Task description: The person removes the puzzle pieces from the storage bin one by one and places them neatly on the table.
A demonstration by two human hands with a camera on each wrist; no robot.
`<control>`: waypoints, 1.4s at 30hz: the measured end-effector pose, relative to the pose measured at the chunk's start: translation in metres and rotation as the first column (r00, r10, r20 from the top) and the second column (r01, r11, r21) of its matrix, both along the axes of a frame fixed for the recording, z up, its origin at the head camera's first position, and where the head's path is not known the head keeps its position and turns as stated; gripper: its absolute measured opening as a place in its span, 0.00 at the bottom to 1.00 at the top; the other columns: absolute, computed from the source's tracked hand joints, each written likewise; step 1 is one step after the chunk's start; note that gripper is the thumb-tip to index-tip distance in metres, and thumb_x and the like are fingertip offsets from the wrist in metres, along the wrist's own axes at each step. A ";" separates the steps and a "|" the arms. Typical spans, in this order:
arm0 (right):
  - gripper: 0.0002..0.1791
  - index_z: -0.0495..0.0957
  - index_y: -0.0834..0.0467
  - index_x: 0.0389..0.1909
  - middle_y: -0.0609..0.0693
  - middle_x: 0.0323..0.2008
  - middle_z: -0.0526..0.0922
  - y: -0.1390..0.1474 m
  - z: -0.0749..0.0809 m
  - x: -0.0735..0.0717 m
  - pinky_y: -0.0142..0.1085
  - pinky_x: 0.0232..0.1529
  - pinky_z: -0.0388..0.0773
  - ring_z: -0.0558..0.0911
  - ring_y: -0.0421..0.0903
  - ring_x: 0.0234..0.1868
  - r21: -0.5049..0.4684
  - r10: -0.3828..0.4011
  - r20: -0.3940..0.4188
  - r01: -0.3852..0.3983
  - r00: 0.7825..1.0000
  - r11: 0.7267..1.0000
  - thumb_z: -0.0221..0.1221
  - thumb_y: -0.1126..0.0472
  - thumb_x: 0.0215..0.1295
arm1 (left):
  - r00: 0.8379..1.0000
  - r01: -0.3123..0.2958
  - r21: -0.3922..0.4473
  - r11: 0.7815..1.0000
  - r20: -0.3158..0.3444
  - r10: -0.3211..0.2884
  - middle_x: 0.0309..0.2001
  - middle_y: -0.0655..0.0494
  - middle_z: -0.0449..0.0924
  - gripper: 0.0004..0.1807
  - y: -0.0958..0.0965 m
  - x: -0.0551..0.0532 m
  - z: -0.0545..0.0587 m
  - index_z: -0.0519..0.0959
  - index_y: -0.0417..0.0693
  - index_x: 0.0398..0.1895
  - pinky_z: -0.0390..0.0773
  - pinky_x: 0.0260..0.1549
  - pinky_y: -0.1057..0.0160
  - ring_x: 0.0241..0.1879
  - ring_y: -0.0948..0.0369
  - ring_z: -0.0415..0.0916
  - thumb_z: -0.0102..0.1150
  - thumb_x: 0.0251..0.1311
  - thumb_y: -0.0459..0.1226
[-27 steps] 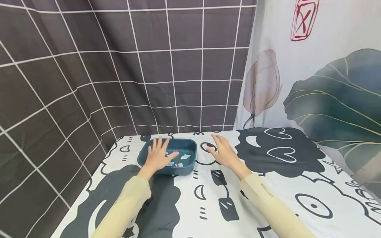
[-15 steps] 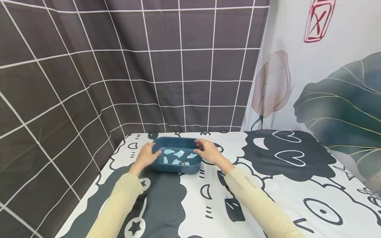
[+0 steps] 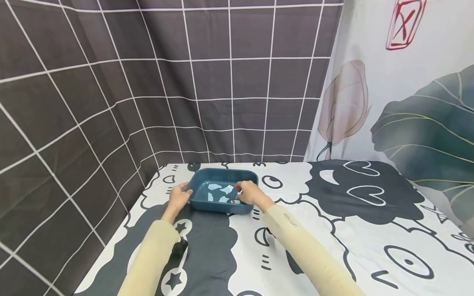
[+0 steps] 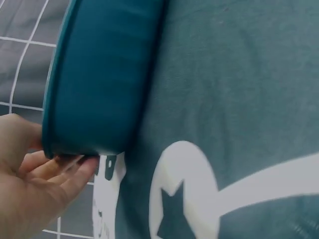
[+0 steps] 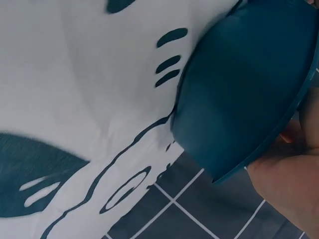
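The blue basin (image 3: 218, 206) is on the cloth-covered worktop (image 3: 355, 234), its long axis going from left to right before the person, and the left hand (image 3: 178, 198) has its fingers clamped on the left end. The right hand (image 3: 249, 192) is nearer to the pale pieces (image 3: 227, 189) on the basin's floor: its bent fingers reach inside at the right end, with most pieces lying to their left and the red-marked piece (image 3: 235, 202) just beside them. From where I stand, I cannot tell if they pinch anything.
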State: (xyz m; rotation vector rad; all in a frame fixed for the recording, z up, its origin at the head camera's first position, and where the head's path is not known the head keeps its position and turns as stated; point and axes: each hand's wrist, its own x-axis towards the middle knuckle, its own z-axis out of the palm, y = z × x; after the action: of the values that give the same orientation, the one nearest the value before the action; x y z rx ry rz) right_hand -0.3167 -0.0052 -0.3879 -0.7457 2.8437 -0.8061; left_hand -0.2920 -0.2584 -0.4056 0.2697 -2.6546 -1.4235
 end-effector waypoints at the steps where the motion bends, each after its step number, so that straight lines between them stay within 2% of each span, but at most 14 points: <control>1: 0.23 0.76 0.66 0.55 0.60 0.47 0.84 -0.002 0.000 0.000 0.44 0.52 0.81 0.83 0.54 0.49 0.004 -0.010 0.009 0.010 1.000 1.000 0.65 0.65 0.59 | 1.000 -0.022 0.015 1.000 -0.022 0.022 0.61 0.28 0.71 0.26 0.000 0.000 -0.002 0.65 0.28 0.65 0.83 0.48 0.60 0.47 0.46 0.82 0.49 0.66 0.31; 2: 0.24 0.75 0.66 0.56 0.60 0.47 0.84 -0.003 0.000 -0.001 0.44 0.52 0.81 0.83 0.54 0.48 0.008 -0.018 0.021 0.018 1.000 1.000 0.66 0.64 0.58 | 0.998 -0.045 0.031 0.998 -0.043 0.047 0.60 0.28 0.72 0.25 -0.001 0.000 -0.004 0.67 0.29 0.65 0.83 0.40 0.65 0.42 0.48 0.83 0.50 0.65 0.31; 4: 0.29 0.74 0.65 0.58 0.60 0.47 0.83 -0.007 0.001 -0.002 0.44 0.51 0.81 0.83 0.54 0.47 0.026 -0.043 0.046 0.042 0.998 0.999 0.69 0.62 0.55 | 0.993 -0.083 0.063 0.995 -0.076 0.088 0.58 0.29 0.75 0.24 -0.001 0.001 -0.006 0.71 0.31 0.62 0.77 0.27 0.73 0.34 0.50 0.83 0.53 0.63 0.31; 5: 0.30 0.73 0.65 0.59 0.60 0.48 0.83 -0.009 0.001 -0.003 0.44 0.52 0.80 0.83 0.55 0.48 0.040 -0.057 0.068 0.054 0.996 0.998 0.69 0.61 0.55 | 0.991 -0.096 0.080 0.992 -0.089 0.103 0.58 0.30 0.76 0.23 -0.001 0.001 -0.007 0.72 0.32 0.61 0.76 0.26 0.75 0.36 0.50 0.84 0.54 0.63 0.31; 8: 0.30 0.72 0.65 0.60 0.61 0.53 0.81 -0.013 -0.001 -0.007 0.46 0.59 0.78 0.81 0.56 0.54 0.125 -0.080 0.108 0.066 0.991 0.990 0.68 0.60 0.57 | 0.983 -0.124 0.138 0.983 -0.119 0.141 0.57 0.32 0.77 0.21 0.000 0.002 -0.009 0.75 0.33 0.58 0.82 0.30 0.72 0.46 0.44 0.83 0.56 0.61 0.31; 12: 0.27 0.75 0.63 0.59 0.60 0.59 0.79 -0.016 -0.006 -0.014 0.46 0.66 0.72 0.76 0.56 0.62 0.185 -0.120 0.161 0.089 0.980 0.979 0.66 0.60 0.58 | 0.981 -0.130 0.173 0.976 -0.119 0.152 0.55 0.32 0.78 0.20 0.001 0.004 -0.012 0.77 0.33 0.55 0.86 0.37 0.63 0.49 0.42 0.82 0.58 0.59 0.31; 18: 0.18 0.80 0.62 0.49 0.57 0.53 0.82 -0.019 -0.011 -0.020 0.43 0.60 0.77 0.80 0.52 0.54 0.190 -0.126 0.205 0.087 0.971 0.978 0.65 0.61 0.58 | 0.979 -0.141 0.212 0.967 -0.118 0.169 0.54 0.32 0.79 0.19 -0.003 0.006 -0.019 0.77 0.32 0.53 0.86 0.33 0.65 0.45 0.44 0.84 0.58 0.59 0.30; 23: 0.13 0.82 0.60 0.46 0.56 0.50 0.83 -0.020 -0.015 -0.019 0.42 0.56 0.77 0.80 0.50 0.49 0.155 -0.120 0.213 0.088 0.970 0.984 0.62 0.65 0.58 | 0.984 -0.095 0.236 0.967 -0.122 0.127 0.55 0.31 0.77 0.19 -0.007 0.004 -0.019 0.76 0.32 0.55 0.86 0.37 0.64 0.46 0.44 0.82 0.56 0.60 0.29; 27: 0.13 0.82 0.60 0.45 0.56 0.50 0.83 -0.020 -0.018 -0.019 0.42 0.57 0.77 0.79 0.49 0.48 0.121 -0.120 0.224 0.095 0.967 0.988 0.61 0.66 0.59 | 0.988 -0.074 0.235 0.969 -0.118 0.104 0.55 0.31 0.76 0.20 -0.009 0.001 -0.019 0.75 0.32 0.55 0.85 0.35 0.67 0.40 0.49 0.83 0.55 0.59 0.29; 31: 0.10 0.82 0.60 0.41 0.55 0.46 0.84 -0.021 -0.018 -0.020 0.41 0.54 0.78 0.79 0.48 0.44 0.137 -0.129 0.202 0.102 0.971 0.985 0.63 0.65 0.57 | 0.989 -0.059 0.256 0.965 -0.120 0.092 0.55 0.31 0.75 0.19 -0.010 0.000 -0.020 0.74 0.31 0.54 0.83 0.30 0.71 0.35 0.55 0.82 0.55 0.58 0.27; 36: 0.05 0.82 0.59 0.33 0.51 0.38 0.84 -0.023 -0.016 -0.022 0.37 0.50 0.78 0.77 0.44 0.37 0.170 -0.149 0.175 0.119 0.973 0.978 0.65 0.64 0.56 | 0.990 -0.046 0.275 0.960 -0.118 0.081 0.59 0.33 0.73 0.21 -0.011 -0.003 -0.022 0.73 0.31 0.55 0.80 0.28 0.73 0.36 0.58 0.79 0.54 0.56 0.27; 39: 0.05 0.82 0.59 0.33 0.51 0.37 0.85 -0.023 -0.015 -0.022 0.36 0.48 0.79 0.77 0.43 0.37 0.142 -0.128 0.177 0.103 0.976 0.985 0.62 0.67 0.55 | 0.989 -0.057 0.283 0.957 -0.116 0.093 0.60 0.34 0.72 0.21 -0.011 -0.004 -0.023 0.72 0.32 0.54 0.79 0.26 0.73 0.33 0.60 0.77 0.54 0.56 0.28; 42: 0.08 0.82 0.61 0.34 0.53 0.38 0.85 -0.021 -0.015 -0.022 0.37 0.48 0.79 0.78 0.44 0.38 0.065 -0.097 0.194 0.086 0.976 0.994 0.57 0.71 0.56 | 0.987 -0.063 0.293 0.954 -0.126 0.104 0.58 0.33 0.73 0.20 -0.010 -0.005 -0.025 0.72 0.32 0.53 0.78 0.24 0.74 0.29 0.63 0.76 0.54 0.55 0.27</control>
State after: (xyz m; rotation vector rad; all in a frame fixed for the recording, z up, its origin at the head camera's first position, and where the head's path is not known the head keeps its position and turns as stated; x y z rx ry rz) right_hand -0.3384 -0.0259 -0.4029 -0.5004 2.7263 -0.7608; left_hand -0.2970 -0.2684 -0.4303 0.2927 -2.2933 -1.7316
